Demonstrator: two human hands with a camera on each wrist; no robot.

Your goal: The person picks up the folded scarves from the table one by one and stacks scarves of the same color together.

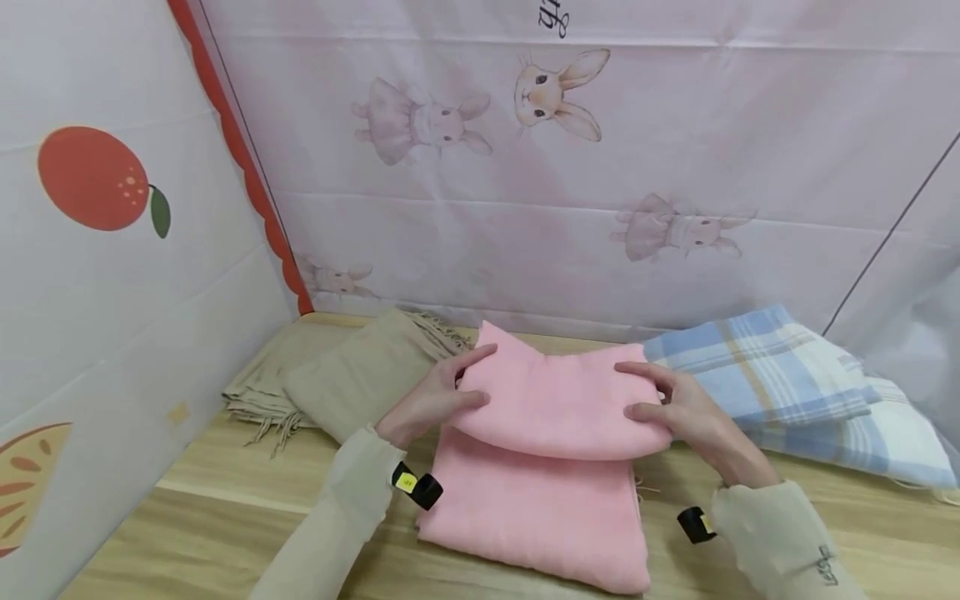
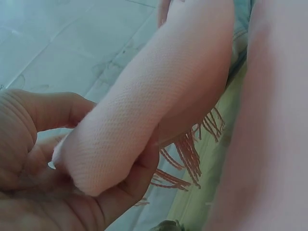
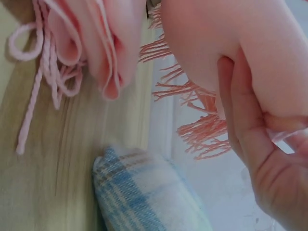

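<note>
A folded pink fringed scarf [image 1: 558, 400] is held up by its two ends, sagging a little between my hands. My left hand [image 1: 438, 398] grips its left end, thumb on the near face and fingers around the edge. At the opposite end my right hand [image 1: 678, 408] pinches it the same way. Pink tassels [image 3: 204, 130] hang from its far side in the right wrist view. Below and nearer to me, more folded pink cloth [image 1: 532, 517] lies flat on the wooden table, partly covered by the raised scarf in the head view.
Two folded khaki fringed scarves [image 1: 360, 375] overlap at the back left. Blue and white plaid scarves [image 1: 772, 367] lie stacked at the back right. Behind the table [image 1: 225, 500] hangs a rabbit-print cloth [image 1: 480, 242]; a white fruit-print sheet [image 1: 150, 308] borders the left side.
</note>
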